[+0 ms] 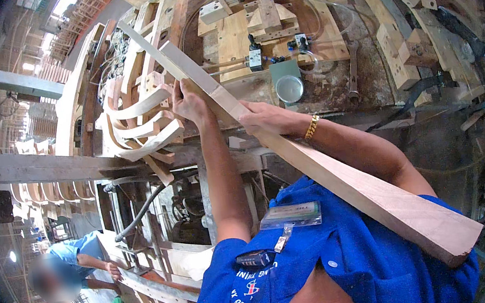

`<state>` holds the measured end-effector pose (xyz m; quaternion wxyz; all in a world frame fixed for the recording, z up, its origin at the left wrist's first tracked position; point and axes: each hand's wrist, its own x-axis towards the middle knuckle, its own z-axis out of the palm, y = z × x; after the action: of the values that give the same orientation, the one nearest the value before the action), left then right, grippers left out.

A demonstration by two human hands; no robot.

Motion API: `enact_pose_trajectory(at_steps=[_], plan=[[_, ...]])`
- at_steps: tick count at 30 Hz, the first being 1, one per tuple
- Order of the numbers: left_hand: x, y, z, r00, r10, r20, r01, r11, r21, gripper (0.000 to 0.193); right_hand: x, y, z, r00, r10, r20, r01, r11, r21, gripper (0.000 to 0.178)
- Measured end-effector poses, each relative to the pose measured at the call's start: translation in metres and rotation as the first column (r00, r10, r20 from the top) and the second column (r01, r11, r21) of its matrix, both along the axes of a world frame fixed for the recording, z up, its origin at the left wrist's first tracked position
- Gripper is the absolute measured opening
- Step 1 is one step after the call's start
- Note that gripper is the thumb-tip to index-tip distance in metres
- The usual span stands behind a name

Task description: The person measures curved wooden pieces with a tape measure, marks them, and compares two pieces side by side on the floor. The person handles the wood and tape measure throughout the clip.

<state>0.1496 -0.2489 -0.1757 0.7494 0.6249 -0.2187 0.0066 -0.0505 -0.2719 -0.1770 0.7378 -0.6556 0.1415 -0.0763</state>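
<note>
We see an evenly and fairly brightly lit scene, with white glare burning out the bright openings [47, 42] at upper left. Light falls softly on the long, pale wooden beam [344, 181], leaving its narrow side face shaded, and glints off the gold-coloured metal bracelet [311, 127]. Beneath the worn brown work surface [333, 92], we find dim shadow. Fisheye distortion bends straight edges toward a black, grainy rim, and a blurred patch covers the head of the person in light blue [86, 245].

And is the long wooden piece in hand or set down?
In hand: the left hand and right hand both hold the wooden piece.
</note>
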Motion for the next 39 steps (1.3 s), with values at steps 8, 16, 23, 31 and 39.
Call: enact_pose_trajectory(at_steps=[8, 16, 23, 31, 39], plan=[[-0.004, -0.002, 0.004, 1.0, 0.017, -0.014, -0.016, 0.998, 0.064, 0.026, -0.004, -0.003, 0.005, 1.0, -0.02, 0.014, 0.021, 0.997, -0.079, 0.06], [0.016, -0.019, -0.018, 0.981, 0.172, 0.087, -0.163, 0.981, -0.106, 0.035, 0.005, -0.007, -0.019, 0.997, -0.072, 0.034, 0.076, 0.99, -0.12, 0.068], [-0.055, -0.023, -0.022, 0.941, -0.172, 0.292, 0.106, 0.968, 0.228, 0.022, -0.073, -0.097, -0.027, 0.902, -0.43, 0.04, 0.412, 0.885, 0.216, 0.039], [-0.235, -0.113, -0.108, 0.682, -0.731, -0.028, 0.633, 0.571, 0.522, 0.024, -0.222, -0.172, -0.007, 0.641, -0.767, 0.038, 0.717, 0.616, 0.326, 0.029], [-0.282, -0.147, -0.087, 0.599, -0.787, 0.146, 0.641, 0.581, 0.503, 0.046, -0.257, -0.177, 0.001, 0.658, -0.752, 0.046, 0.668, 0.611, 0.425, 0.032]])
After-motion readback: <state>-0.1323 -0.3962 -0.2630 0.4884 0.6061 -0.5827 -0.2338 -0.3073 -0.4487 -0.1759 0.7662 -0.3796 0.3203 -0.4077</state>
